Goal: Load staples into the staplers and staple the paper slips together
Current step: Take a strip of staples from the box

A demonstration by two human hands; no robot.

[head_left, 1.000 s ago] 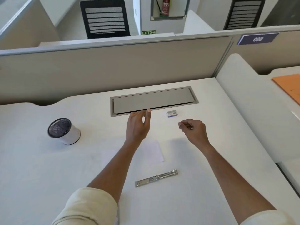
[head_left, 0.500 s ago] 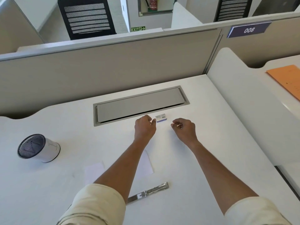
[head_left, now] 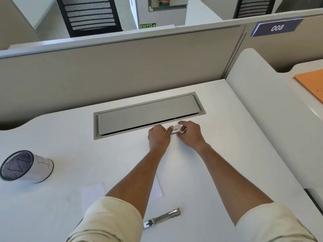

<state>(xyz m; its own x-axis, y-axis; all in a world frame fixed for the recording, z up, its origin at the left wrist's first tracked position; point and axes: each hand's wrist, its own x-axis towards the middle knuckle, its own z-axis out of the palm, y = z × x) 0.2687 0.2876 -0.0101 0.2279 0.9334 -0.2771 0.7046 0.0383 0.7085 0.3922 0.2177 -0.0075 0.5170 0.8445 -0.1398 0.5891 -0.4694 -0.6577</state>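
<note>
A small white and blue staple box [head_left: 175, 128] lies on the white desk [head_left: 227, 154] just in front of the grey cable hatch. My left hand [head_left: 158, 137] pinches its left end with thumb and forefinger. My right hand [head_left: 190, 133] grips its right end with curled fingers. A silver stapler [head_left: 162, 217] lies open and flat near the front edge, between my forearms. Two white paper slips lie on the desk: one [head_left: 93, 193] left of my left arm, the other [head_left: 158, 187] partly hidden under it.
A white pen cup [head_left: 26, 166] with a dark mesh inside lies on its side at the left. The grey cable hatch [head_left: 148, 114] is set into the desk before a beige partition [head_left: 122, 67]. An orange folder [head_left: 312, 84] lies on the neighbouring desk at the right.
Both hands moved forward and came together on the staple box, which they now hold from either end. The view has tilted and moved closer to the desk.
</note>
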